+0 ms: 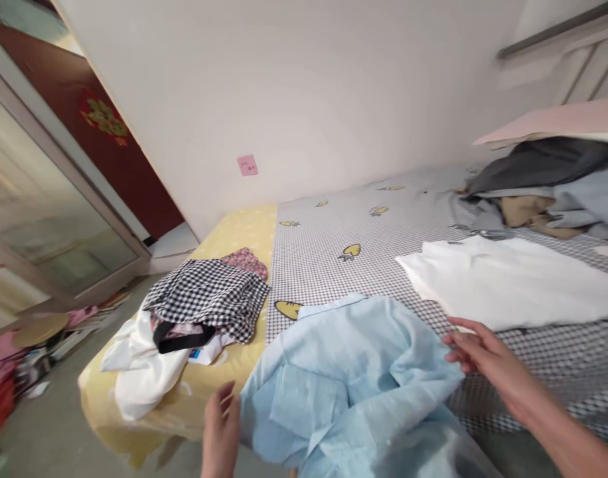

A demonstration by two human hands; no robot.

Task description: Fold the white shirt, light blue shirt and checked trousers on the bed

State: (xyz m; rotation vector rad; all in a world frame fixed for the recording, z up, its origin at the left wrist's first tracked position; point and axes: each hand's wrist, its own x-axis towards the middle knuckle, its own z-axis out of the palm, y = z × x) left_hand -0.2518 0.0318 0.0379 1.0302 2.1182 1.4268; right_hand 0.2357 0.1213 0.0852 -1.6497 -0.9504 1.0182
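Observation:
A light blue shirt (354, 372) with a chest pocket lies spread over the near edge of the bed, its lower part hanging toward me. My left hand (221, 428) is at the shirt's left edge, fingers pointing up and slightly apart. At the opposite edge, my right hand (480, 352) has its index finger stretched out and the other fingers loosely bent against the cloth. No firm grip shows in either hand. A white garment (518, 279) lies flat just beyond my right hand.
Left on the bed's yellow sheet (249, 222) sits a heap with a black-and-white checked garment (209, 292) and a white garment (147, 372). Folded clothes (537, 179) are piled at the far right. A wall (344, 99) borders the bed; a glass-panelled door (50, 192) stands left.

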